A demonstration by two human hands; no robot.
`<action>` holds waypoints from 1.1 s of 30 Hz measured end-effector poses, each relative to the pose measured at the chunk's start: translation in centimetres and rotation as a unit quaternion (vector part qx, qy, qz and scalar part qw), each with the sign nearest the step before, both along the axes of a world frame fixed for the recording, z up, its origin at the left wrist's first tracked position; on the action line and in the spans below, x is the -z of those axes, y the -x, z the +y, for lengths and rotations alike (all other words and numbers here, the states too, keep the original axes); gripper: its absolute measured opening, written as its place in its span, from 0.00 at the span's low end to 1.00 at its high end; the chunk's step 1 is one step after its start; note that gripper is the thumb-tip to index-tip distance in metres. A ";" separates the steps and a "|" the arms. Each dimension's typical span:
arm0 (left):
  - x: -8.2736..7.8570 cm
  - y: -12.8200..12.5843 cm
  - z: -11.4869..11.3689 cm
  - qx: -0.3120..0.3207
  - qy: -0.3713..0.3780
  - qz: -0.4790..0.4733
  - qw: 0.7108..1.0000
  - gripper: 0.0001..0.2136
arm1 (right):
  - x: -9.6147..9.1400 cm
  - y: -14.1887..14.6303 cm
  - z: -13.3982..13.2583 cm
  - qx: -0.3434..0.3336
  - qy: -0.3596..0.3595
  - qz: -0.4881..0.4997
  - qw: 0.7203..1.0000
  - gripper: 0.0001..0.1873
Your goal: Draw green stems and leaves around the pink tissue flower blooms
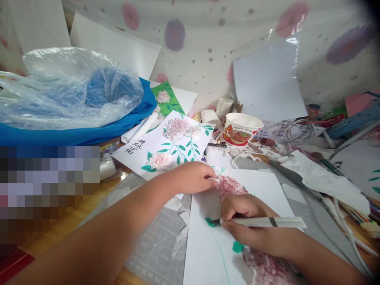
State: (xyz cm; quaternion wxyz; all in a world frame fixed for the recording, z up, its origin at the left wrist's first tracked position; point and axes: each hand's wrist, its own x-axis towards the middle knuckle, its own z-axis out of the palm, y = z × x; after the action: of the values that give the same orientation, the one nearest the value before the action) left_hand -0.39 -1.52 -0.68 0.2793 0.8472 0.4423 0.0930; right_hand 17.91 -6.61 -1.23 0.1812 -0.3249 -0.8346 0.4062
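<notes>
My right hand point(249, 221) is closed around a white marker pen point(276, 222). The pen's dark tip touches a green leaf point(211, 222) on a white sheet of paper point(204, 253). With closed fingers, my left hand point(200, 177) grips the sheet at its upper left edge. Beside its fingertips is a crumpled pink-and-white paper flower point(230, 188). Another such flower point(267, 267) lies lower on the sheet, partly under my right forearm. A second green leaf point(238, 247) and a thin green drawn line show nearby.
A finished-looking flower picture point(190, 154) lies beyond my left hand, with a green flower card point(168, 99) behind it. A paper noodle bowl point(242, 128) stands at the back. Plastic over blue cloth point(118, 126) fills the left. A cutting mat point(157, 237) lies underneath; brushes and cables clutter the right.
</notes>
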 end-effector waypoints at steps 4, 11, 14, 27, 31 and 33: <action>-0.1 -0.1 -0.1 -0.004 0.001 0.002 1.000 0.12 | 0.0 0.0 -0.1 -0.011 0.006 0.007 1.000 0.06; 0.4 0.0 0.1 -0.001 0.003 -0.007 1.000 0.11 | 0.1 0.0 0.0 0.038 0.067 0.041 0.996 0.06; 0.5 0.1 0.2 0.004 0.002 -0.010 1.000 0.12 | 0.0 0.0 0.0 0.040 0.073 0.039 0.996 0.06; 0.4 0.1 0.1 -0.005 0.010 -0.010 1.000 0.13 | -0.1 -0.2 -0.1 0.030 0.033 0.020 0.999 0.08; 0.3 0.2 0.2 -0.004 0.012 -0.011 1.000 0.12 | 0.0 -0.3 0.0 0.027 0.023 0.014 0.999 0.08; 0.3 0.2 0.2 -0.001 0.011 -0.013 1.000 0.12 | 0.0 -0.3 0.1 0.024 0.017 0.014 0.999 0.08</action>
State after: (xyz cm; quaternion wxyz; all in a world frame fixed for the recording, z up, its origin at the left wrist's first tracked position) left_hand -0.60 -1.30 -0.97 0.2949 0.8422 0.4403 0.0995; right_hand 18.20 -6.54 -1.22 0.1973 -0.3423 -0.8170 0.4200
